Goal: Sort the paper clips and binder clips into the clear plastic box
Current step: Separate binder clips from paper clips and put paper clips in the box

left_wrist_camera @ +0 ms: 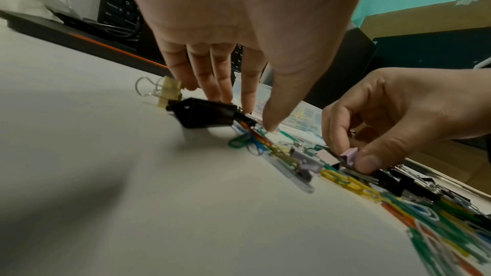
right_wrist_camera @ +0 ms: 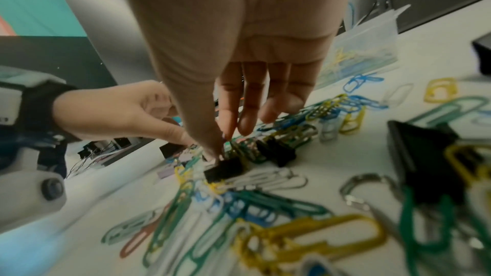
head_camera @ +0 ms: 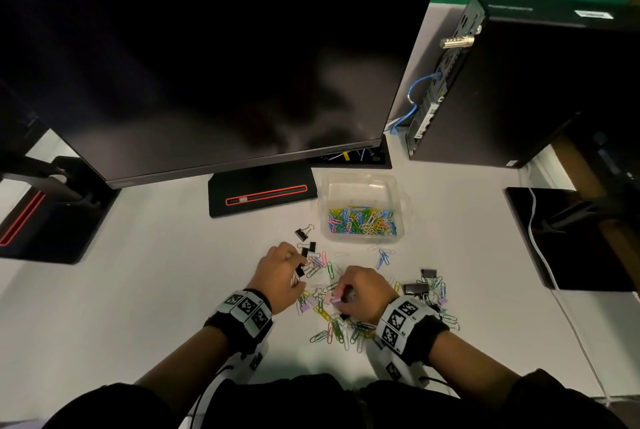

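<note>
Many clips (head_camera: 341,316) lie tangled at lower centre of the head view, so a lifted one may drag others along. Right hand (head_camera: 360,293) pinches a lilac binder clip (left_wrist_camera: 349,155); left hand (head_camera: 278,272) reaches with straight fingers touching a black one (left_wrist_camera: 206,115). Box (head_camera: 403,200) waits just above the pile, half filled, with bare desk (head_camera: 166,276) at left.

Desk (head_camera: 173,290) was white; loose paper clips (head_camera: 332,328) green, yellow, blue, pink; binder clips (head_camera: 415,288) black, some lilac; wrist bands (head_camera: 247,309) black-and-white checkered.
</note>
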Demonstrator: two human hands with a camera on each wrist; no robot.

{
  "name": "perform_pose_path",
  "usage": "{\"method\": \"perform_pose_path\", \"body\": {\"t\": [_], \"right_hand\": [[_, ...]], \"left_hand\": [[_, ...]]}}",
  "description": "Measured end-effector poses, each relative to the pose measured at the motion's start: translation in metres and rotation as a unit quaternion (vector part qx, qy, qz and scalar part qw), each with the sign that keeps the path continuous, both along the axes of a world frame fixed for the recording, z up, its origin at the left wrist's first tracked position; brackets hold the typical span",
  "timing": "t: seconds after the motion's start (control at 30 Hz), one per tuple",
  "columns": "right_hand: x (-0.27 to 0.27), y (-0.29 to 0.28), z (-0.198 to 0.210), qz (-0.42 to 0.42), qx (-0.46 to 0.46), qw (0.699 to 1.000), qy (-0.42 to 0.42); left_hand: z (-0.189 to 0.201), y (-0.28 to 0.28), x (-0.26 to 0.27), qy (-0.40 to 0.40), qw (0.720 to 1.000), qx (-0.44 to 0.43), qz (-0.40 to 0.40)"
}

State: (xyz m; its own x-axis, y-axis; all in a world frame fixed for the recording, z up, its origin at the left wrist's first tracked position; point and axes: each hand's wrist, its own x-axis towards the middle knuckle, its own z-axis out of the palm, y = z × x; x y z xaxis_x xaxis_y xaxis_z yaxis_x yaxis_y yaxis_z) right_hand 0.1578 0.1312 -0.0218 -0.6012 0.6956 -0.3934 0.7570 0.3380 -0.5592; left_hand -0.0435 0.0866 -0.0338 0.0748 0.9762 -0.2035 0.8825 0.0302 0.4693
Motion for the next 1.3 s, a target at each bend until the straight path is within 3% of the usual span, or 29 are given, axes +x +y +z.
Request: {"method": "perform_pose_path", "body": {"t": [0.1, 0.27, 0.47, 0.7, 0.8, 1.03, 1.3], "right_hand": [[0.009, 0.005, 0.002, -0.034, -0.019, 0.999, 0.036], [0.039, 0.024, 0.009, -0.143, -0.008, 0.988, 0.052], [0.079, 0.045, 0.013, -0.252, 0.041, 0.967, 0.003], [0.091, 0.042, 0.008, -0.266, 0.04, 0.961, -0.07], [0.073, 0.032, 0.014, -0.242, 0.06, 0.967, -0.06], [0.013, 0.002, 0.021, -0.057, 0.003, 0.998, -0.019], [-0.02, -0.007, 0.011, 0.004, 0.03, 0.995, -0.091]], "left_hand": [[0.005, 0.0, 0.007, -0.029, 0.999, 0.008, -0.031], [0.009, 0.001, 0.016, -0.007, 0.989, -0.068, -0.128], [0.011, 0.0, 0.017, -0.009, 0.991, -0.073, -0.113], [0.011, -0.005, 0.017, -0.013, 0.994, -0.058, -0.087], [0.011, -0.007, 0.016, -0.048, 0.996, -0.046, -0.053], [0.012, -0.018, 0.0, -0.079, 0.996, -0.033, 0.004], [0.012, -0.035, -0.03, -0.101, 0.985, -0.012, 0.136]]}}
